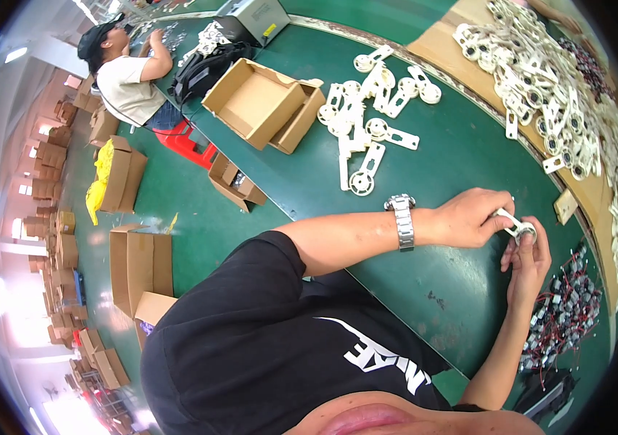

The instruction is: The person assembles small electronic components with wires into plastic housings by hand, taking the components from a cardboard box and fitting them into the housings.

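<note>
Both hands meet over the right part of the green table. My left hand [468, 216], with a metal-banded watch [401, 221] on its wrist, pinches the narrow arm of a white plastic part with a round ring end [522, 230]. My right hand [528, 261] closes its fingers around the ring end of that same part. Fingers hide some of it. Close to my right forearm lies a heap of small dark components with red and black wires [562, 312]. Similar white parts [363, 119] lie in a loose pile farther off on the table.
A large heap of white ring parts [548, 109] covers cardboard along the right edge. Cardboard trays [251, 101] and a black bag [211, 72] stand on the table. Another person [131, 76] sits at the far left by a red stool [185, 145]. Cartons [142, 261] stand on the floor.
</note>
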